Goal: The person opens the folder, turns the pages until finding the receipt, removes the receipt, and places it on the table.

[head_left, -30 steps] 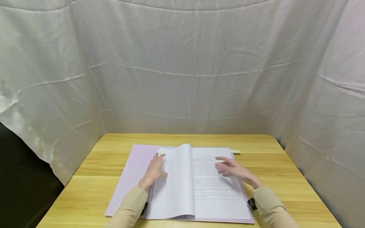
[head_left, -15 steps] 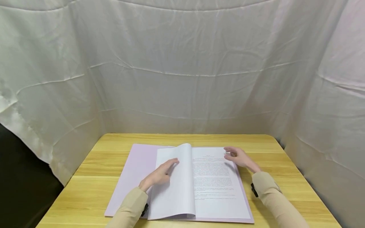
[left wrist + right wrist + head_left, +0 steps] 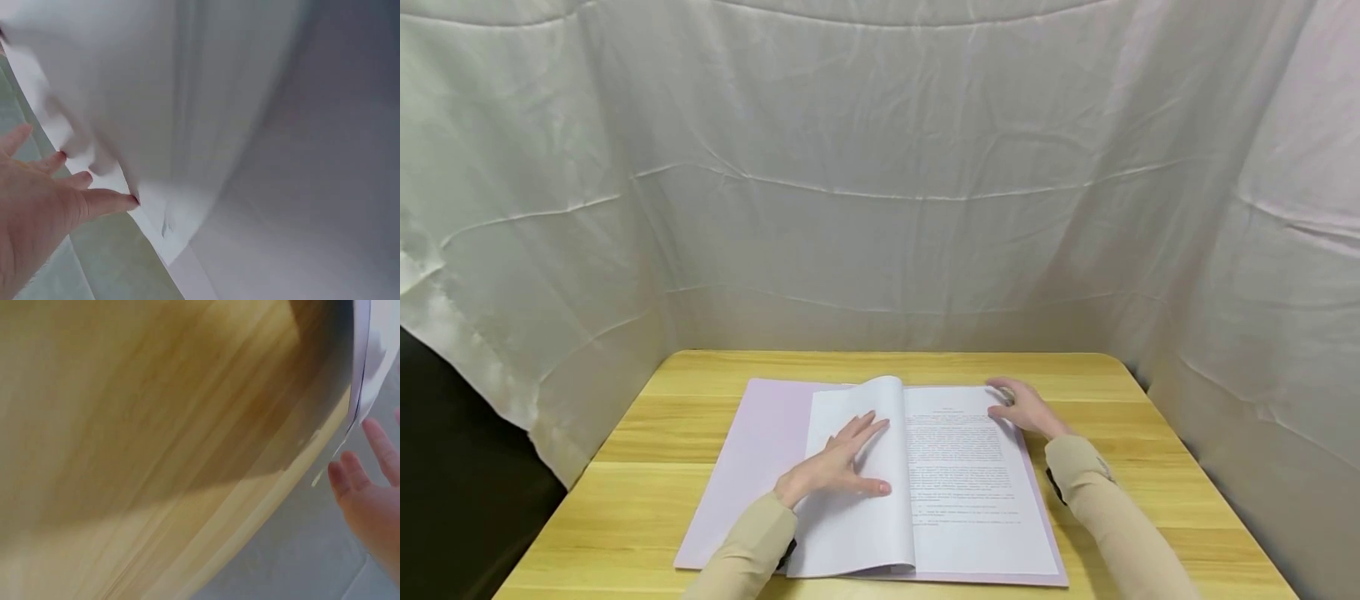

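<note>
A pale purple folder point(image 3: 760, 450) lies open on the wooden table. White pages are turned over to its left, the top turned page point(image 3: 857, 533) curving up at the spine. My left hand point(image 3: 835, 467) spreads its fingers over that page; in the left wrist view its fingertips point(image 3: 132, 201) touch the white paper. On the right lies a printed page point(image 3: 962, 500) with dense text too small to read. My right hand point(image 3: 1028, 410) is at its upper right corner, thumb and forefinger apart. A thin tab point(image 3: 337, 450) sticks out beside those fingers in the right wrist view.
The wooden table point(image 3: 625, 492) extends around the folder on both sides and behind it. Grey-white curtains point(image 3: 880, 250) hang at the back and sides. A dark area point(image 3: 460, 475) shows at the left.
My left hand has moved right across the turned page towards the spine, fingers spreading. My right hand has gone up and right from the text to the page's upper corner, covering the tab.
</note>
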The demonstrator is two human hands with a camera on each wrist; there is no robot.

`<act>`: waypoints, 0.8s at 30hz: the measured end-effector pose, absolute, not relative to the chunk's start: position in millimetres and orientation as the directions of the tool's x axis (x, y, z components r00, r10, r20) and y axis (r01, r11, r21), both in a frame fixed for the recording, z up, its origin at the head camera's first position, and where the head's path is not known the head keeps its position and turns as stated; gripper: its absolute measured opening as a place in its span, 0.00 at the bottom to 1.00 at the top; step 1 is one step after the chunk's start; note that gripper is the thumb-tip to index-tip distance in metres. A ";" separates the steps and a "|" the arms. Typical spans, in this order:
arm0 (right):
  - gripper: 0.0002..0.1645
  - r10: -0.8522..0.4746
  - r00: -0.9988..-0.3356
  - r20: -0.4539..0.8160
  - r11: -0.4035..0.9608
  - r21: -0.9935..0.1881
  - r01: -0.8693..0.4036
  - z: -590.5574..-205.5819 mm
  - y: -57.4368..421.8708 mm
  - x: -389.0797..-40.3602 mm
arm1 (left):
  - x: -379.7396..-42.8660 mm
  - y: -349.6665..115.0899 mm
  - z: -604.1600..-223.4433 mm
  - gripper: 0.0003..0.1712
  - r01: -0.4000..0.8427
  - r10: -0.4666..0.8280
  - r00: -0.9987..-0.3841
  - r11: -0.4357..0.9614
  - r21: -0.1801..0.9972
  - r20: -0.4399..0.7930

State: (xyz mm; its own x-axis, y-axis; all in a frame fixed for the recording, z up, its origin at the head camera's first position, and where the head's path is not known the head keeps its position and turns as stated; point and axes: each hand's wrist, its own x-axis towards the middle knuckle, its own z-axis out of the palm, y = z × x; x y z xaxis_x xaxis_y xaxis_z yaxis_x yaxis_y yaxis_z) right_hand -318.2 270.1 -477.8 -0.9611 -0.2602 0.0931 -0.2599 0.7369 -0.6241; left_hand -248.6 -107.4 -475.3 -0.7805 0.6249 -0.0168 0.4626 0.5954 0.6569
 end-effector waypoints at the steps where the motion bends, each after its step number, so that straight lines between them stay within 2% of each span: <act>1: 0.35 -0.256 -0.962 0.097 0.737 -0.625 -0.259 -478.2 269.9 -319.1 | -248.6 -107.1 -475.2 0.58 0.471 0.627 -0.779 0.596 0.650 -0.011; 10: 0.36 -0.235 -0.970 0.062 0.747 -0.626 -0.221 -479.4 269.7 -324.7 | -250.4 -105.5 -475.8 0.59 0.520 0.677 -0.736 0.573 0.634 -0.008; 24: 0.34 -0.257 -0.965 0.049 0.774 -0.587 -0.236 -483.3 268.3 -336.3 | -248.3 -104.5 -472.8 0.60 0.502 0.678 -0.734 0.572 0.649 -0.029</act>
State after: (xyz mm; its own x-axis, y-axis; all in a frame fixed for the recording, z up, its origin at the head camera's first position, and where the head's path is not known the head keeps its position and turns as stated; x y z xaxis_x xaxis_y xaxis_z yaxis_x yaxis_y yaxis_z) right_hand -336.3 268.3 -483.3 -0.9651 -0.2574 0.0490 -0.2364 0.7743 -0.5870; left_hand -248.3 -104.5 -472.8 -0.7342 0.6783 -0.0295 0.5022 0.5718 0.6487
